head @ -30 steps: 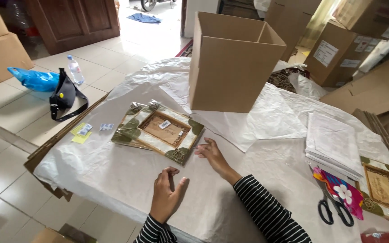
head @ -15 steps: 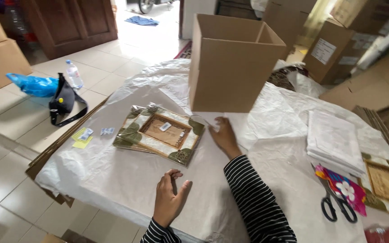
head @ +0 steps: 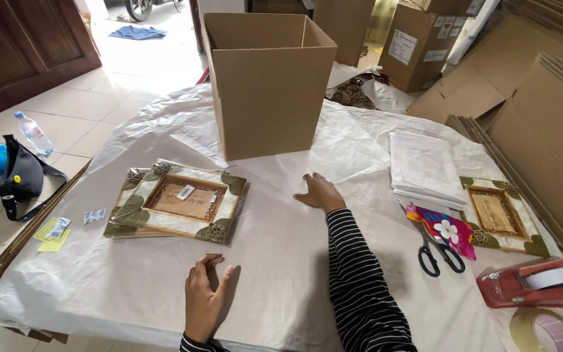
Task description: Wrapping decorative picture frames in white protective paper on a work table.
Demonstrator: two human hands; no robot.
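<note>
Contact with the white paper sheet (head: 275,261) was made by the right hand (head: 320,193), which was laid palm down on it with the fingers (head: 309,179) spread and nothing pinched between them. The left hand (head: 206,296) was rested on its edge on the same sheet at about seven o'clock from the right hand, its fingers (head: 204,261) loosely curled and close together, the thumb apart, and nothing was held in it. A leaf-patterned picture frame (head: 180,199) was seen lying flat on the sheet at nine o'clock from the right hand, near it but not touched by either hand. An open cardboard box (head: 268,85) stood upright at twelve o'clock. A stack of folded white paper (head: 425,166) lay at two o'clock, and black-handled scissors (head: 438,251), a flowered pouch (head: 447,228) and a second frame (head: 500,215) lay at about four o'clock, with a red tape dispenser (head: 535,283) beyond them. For the flattening of the sheet to be done well, it was judged that the palm should be kept flat and the pressure light and even, so that the thin, creased paper would be neither torn nor bunched, and that the sheet should be steadied by the free hand while the frame was left undisturbed.
</note>
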